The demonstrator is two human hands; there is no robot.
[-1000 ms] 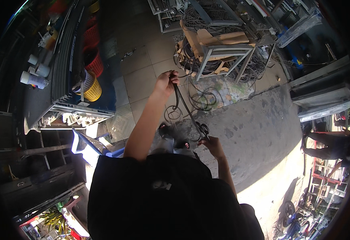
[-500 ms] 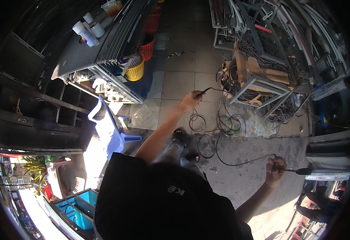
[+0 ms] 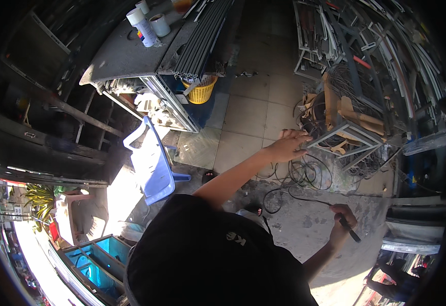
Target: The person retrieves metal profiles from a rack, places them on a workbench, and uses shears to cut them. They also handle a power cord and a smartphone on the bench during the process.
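My left hand (image 3: 284, 147) stretches forward over the tiles with its fingers apart, near the corner of a grey metal frame (image 3: 330, 133). I see nothing held in it. Below it, a loose black cable (image 3: 304, 173) lies in loops on the floor. My right hand (image 3: 342, 218), lower and to the right, is closed around a slim black handle (image 3: 354, 235) that sticks out below the fist. The cable runs from the floor loops up to this hand. How the cable joins the handle is hidden by the fingers.
Cardboard (image 3: 361, 120) and coiled cables sit on the metal frame at right, beside racks of metal bars. At left stand a blue plastic chair (image 3: 154, 171) and a workbench (image 3: 126, 61) with a spray can (image 3: 142, 29). A yellow basket (image 3: 201, 93) is beside the bench.
My left hand has moved right and nearer the metal frame; the dark thin object it held is no longer seen in it. My right hand shifted slightly left, its black handle now pointing downward.
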